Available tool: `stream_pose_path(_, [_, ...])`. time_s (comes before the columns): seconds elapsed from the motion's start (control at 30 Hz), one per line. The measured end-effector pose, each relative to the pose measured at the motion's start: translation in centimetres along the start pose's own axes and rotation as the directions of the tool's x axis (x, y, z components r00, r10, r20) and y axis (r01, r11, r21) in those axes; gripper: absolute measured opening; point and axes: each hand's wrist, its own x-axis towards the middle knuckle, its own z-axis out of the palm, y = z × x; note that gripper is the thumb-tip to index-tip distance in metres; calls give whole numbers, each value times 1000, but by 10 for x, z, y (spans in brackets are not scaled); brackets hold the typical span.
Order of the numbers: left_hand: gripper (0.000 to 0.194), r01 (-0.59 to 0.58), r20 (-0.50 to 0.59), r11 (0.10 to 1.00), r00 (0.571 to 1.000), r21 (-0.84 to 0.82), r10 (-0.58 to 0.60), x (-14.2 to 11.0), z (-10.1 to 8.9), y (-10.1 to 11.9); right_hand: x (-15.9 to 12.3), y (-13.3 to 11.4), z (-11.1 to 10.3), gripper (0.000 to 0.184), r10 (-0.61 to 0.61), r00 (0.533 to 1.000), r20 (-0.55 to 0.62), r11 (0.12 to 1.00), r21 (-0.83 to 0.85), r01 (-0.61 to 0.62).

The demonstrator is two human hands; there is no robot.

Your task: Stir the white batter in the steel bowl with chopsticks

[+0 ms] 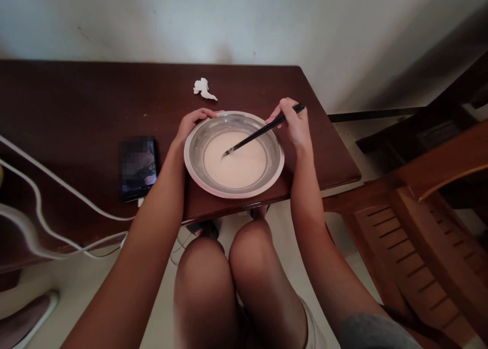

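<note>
Bowl [272, 158] of pale liquid [236, 166] between two hands, chopsticks [263, 130] dipped in

The bowl is wide, metallic and shiny at the rim, and sits at the near edge of a dark reddish-brown table [95, 94]. Its milky, beige liquid covers the base below the sloping wall. The black chopsticks slant down from the upper right, their lower ends whitened and at the liquid near its middle.

The two hands are apart, on opposite sides of the bowl. The right hand [293, 122] is closed around the upper part of the chopsticks, its fingertips by the far right rim; contact there cannot be told. The left hand [194, 124] lays its fingers along the far left rim; its thumb is hidden, so whether it is clamped there cannot be told.

Beyond the bowl lies a crumpled white tissue [204, 88]. Left of the bowl, beside the left forearm, is a dark phone [138, 166], with white cables [29, 239] further left. A pale wall [244, 28] backs the table; a slatted wooden chair [396, 237] stands to the right. The person's bare knees [251, 250] are below the near edge.
</note>
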Motion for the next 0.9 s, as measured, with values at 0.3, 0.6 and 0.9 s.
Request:
stream_pose_path(0.3, [16, 28, -60, 997, 998, 68, -24, -1, 3, 1, -1, 0, 2, 52, 45, 998, 52, 999, -8, -45])
stream_pose_path(0.6, [18, 16, -50, 998, 999, 66, -12, -1, 1, 0, -2, -2, 1, 57, 67, 998, 5, 997, -36, -67])
stream_pose_path(0.9, [20, 19, -41, 999, 999, 39, -18, -2, 2, 2, -1, 4, -3, 57, 43, 998, -42, 999, -9, -43])
